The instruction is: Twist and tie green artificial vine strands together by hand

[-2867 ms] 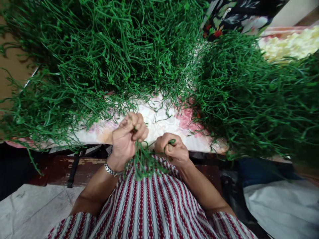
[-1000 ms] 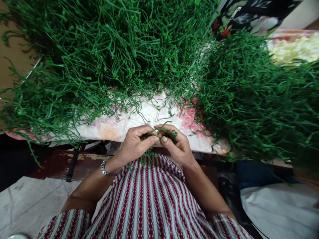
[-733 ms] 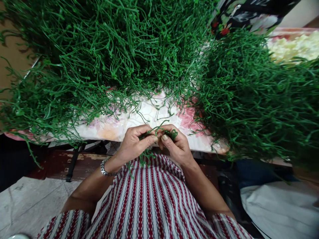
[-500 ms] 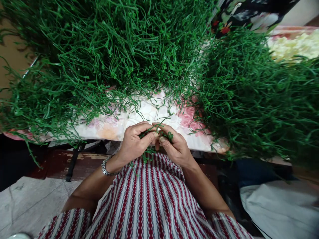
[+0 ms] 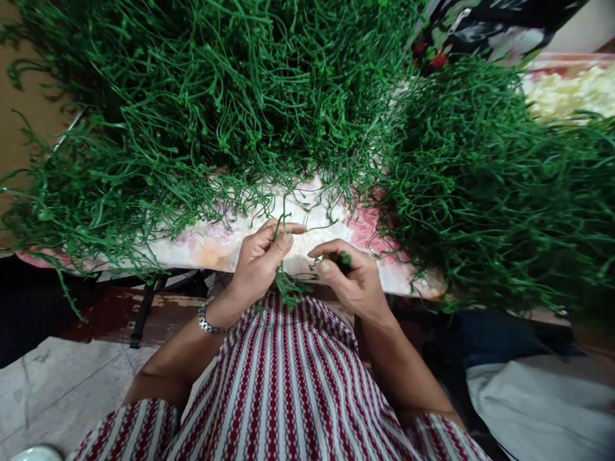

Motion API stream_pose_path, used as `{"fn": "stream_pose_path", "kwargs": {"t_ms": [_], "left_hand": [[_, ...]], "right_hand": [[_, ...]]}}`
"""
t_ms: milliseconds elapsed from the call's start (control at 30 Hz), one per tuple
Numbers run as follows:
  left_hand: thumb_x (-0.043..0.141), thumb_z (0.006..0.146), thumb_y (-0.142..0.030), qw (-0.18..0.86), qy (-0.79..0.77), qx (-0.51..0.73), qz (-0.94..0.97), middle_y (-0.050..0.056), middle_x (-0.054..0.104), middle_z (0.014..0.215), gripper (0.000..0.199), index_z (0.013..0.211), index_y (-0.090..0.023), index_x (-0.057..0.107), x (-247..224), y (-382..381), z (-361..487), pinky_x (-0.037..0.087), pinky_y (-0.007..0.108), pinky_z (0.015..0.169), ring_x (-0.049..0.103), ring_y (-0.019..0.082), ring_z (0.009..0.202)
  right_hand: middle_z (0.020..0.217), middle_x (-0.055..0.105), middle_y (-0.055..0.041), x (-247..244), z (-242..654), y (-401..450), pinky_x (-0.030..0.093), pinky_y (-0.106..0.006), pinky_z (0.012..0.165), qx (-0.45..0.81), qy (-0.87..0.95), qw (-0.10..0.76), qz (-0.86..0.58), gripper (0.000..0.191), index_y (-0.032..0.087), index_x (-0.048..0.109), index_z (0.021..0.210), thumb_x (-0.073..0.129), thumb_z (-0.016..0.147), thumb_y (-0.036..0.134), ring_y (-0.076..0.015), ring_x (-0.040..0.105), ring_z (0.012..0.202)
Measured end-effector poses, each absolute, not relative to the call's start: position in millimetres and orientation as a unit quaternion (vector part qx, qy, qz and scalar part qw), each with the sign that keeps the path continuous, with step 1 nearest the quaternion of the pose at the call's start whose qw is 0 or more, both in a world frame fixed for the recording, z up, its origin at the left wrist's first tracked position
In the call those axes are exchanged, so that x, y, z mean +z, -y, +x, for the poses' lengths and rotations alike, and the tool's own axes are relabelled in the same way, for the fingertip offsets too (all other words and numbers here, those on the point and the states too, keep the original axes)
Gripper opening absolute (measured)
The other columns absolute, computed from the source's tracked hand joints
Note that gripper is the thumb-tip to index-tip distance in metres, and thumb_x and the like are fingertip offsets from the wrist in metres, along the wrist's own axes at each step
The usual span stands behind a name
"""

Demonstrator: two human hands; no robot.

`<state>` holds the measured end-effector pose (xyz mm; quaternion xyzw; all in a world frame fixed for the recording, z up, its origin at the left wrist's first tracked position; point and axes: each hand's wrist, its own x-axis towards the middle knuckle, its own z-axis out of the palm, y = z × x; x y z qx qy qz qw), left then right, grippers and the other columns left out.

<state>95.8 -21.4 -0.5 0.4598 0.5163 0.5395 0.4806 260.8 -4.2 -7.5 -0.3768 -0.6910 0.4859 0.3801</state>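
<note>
Green stems (image 5: 283,291) are pinched in the left hand (image 5: 259,262); the right hand (image 5: 348,278), closed on a small tuft (image 5: 342,261), has just moved apart, so one piece seems separated.

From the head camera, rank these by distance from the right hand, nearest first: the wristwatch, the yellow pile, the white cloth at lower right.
From the right hand:
1. Wristwatch, on the left wrist, just across to the left.
2. White cloth, low at the right, below the table edge.
3. Yellow pile, far corner at upper right, behind the green stems.
</note>
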Motion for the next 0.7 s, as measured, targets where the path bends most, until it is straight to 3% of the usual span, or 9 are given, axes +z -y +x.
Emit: {"fn": "stream_pose_path", "kwargs": {"t_ms": [167,333,500,700], "left_hand": [[0.046,0.087,-0.042,0.421,-0.536,0.491,0.543,0.004,0.053,0.086,0.032,0.100,-0.021,0.067,4,17,102,0.039,0.025,0.070,0.049,0.014,0.080],[0.050,0.084,-0.043,0.451,-0.503,0.509,0.534,0.004,0.054,0.083,0.031,0.093,-0.018,0.067,0,21,96,0.040,0.026,0.069,0.050,0.015,0.078],[0.059,0.079,-0.030,0.461,-0.473,0.490,0.569,0.002,0.055,0.075,0.013,0.078,-0.016,0.060,-2,28,88,0.040,0.025,0.068,0.051,0.014,0.073],[0.054,0.078,-0.011,0.311,-0.467,0.446,0.697,0.002,0.052,0.072,0.008,0.073,-0.016,0.058,9,30,83,0.038,0.026,0.065,0.048,0.014,0.072]], "right_hand": [[0.060,0.046,0.0038,-4,244,4,0.032,-0.019,0.053,0.495,0.732,0.325,-0.335,0.020,0.015,0.059,0.085,0.060,0.080,0.034,-0.0065,0.038,0.054],[0.060,0.046,0.0035,-15,246,0,0.034,-0.019,0.053,0.560,0.670,0.358,-0.331,0.018,0.015,0.055,0.080,0.055,0.083,0.032,-0.0065,0.040,0.054],[0.061,0.046,0.0042,-19,250,3,0.032,-0.018,0.053,0.530,0.688,0.370,-0.332,0.015,0.016,0.056,0.077,0.062,0.079,0.029,-0.0057,0.039,0.054],[0.064,0.050,0.0016,-17,252,2,0.034,-0.020,0.056,0.469,0.764,0.327,-0.298,0.013,0.015,0.054,0.075,0.056,0.082,0.026,-0.0071,0.043,0.058]]}}
